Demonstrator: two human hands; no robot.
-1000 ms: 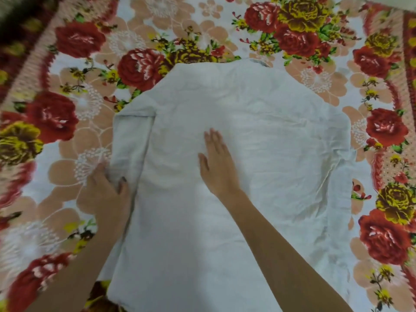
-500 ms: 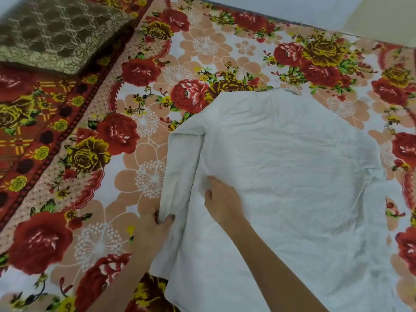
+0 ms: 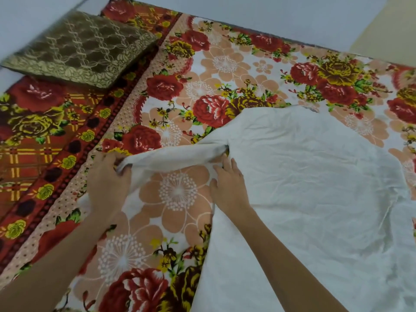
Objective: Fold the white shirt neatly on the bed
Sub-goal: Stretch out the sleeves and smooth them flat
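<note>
The white shirt (image 3: 315, 188) lies spread flat on the floral bed cover (image 3: 180, 91), filling the right half of the head view. Its left sleeve (image 3: 175, 156) is stretched out sideways to the left, lifted a little off the cover. My left hand (image 3: 108, 176) grips the cuff end of that sleeve. My right hand (image 3: 227, 183) rests flat on the shirt's left edge near the armpit, fingers spread, holding nothing. The shirt's lower part runs out of view at the bottom.
A brown and gold patterned cushion (image 3: 78, 50) lies at the far left corner of the bed. A red checked border strip (image 3: 33, 143) runs along the left. Grey wall or floor (image 3: 247, 10) shows beyond the far edge of the bed.
The sleeve lay folded along the shirt's left side; my left hand has pulled it out to the left. My right hand shifted to the shirt's left edge. The view swung left.
</note>
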